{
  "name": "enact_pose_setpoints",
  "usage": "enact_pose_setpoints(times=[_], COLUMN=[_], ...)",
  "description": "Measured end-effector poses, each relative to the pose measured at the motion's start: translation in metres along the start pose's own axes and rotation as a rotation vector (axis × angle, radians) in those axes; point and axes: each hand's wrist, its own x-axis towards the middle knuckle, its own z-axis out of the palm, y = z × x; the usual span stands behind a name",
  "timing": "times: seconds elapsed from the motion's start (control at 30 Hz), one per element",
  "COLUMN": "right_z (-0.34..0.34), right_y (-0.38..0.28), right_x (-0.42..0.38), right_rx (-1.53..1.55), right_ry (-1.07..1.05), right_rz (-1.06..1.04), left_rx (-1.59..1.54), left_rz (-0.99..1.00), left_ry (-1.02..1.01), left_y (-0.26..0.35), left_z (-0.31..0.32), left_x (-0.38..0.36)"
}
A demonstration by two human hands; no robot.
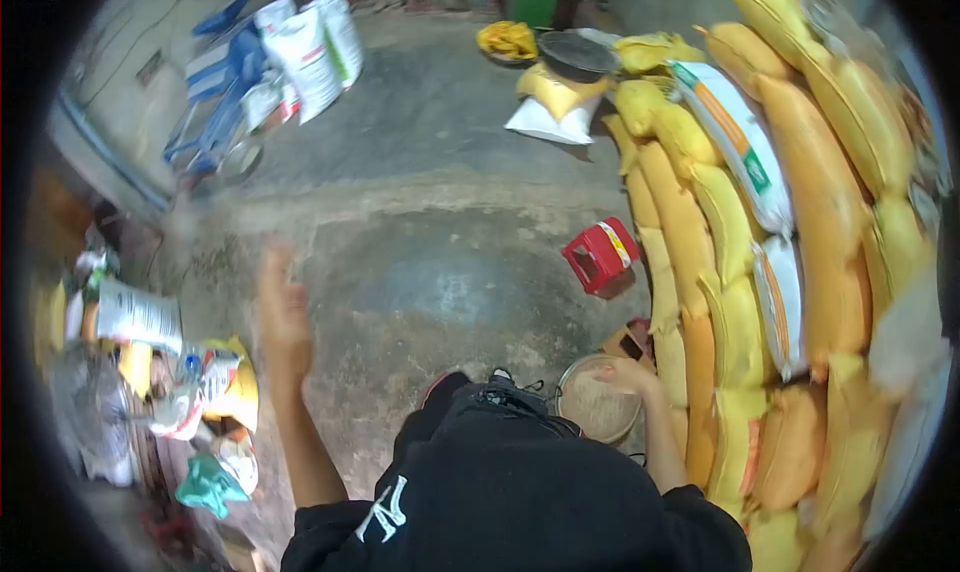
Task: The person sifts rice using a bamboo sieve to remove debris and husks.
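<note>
My left hand (pixel 284 317) is raised over the concrete floor on the left, slightly blurred, its fingers stretched out and nothing in it. On the right, my right hand (pixel 628 374) hangs over a round container (pixel 598 412) with a pale, grainy surface. Its fingers are too blurred to tell whether they touch the contents or hold anything. The container stands beside my feet, close to the stacked sacks.
Yellow and orange sacks (pixel 815 212) are piled along the right side. A red plastic stool (pixel 601 256) stands before them. White sacks (pixel 303 64) lean at the back left. Bags and a green cloth (pixel 211 485) lie at the left.
</note>
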Motion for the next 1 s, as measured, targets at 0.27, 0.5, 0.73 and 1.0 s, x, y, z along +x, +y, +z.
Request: enact_pose_setpoints(times=[0.27, 0.5, 0.73, 1.0], right_z=[-0.118, -0.194, -0.255, -0.234], right_y=[-0.023, -0.055, -0.110, 0.004], right_x=[0.224, 0.419, 0.548, 0.738], right_rx=[-0.144, -0.395, -0.384, -0.835], right_ry=[-0.211, -0.418, -0.471, -0.964], right_rz=[-0.212, -0.455, -0.674, -0.944], left_rx=[0.200, 0.094, -0.025, 0.139], left_rz=[-0.555, -0.750, -0.974, -1.548], left_ry=[-0.380, -0.062, 0.115, 0.582], left_y=[-0.135, -0.154, -0.097, 0.040], left_z=[0.172, 0.267, 0.322, 0.471], left_x=[-0.089, 0.019, 0.075, 0.012])
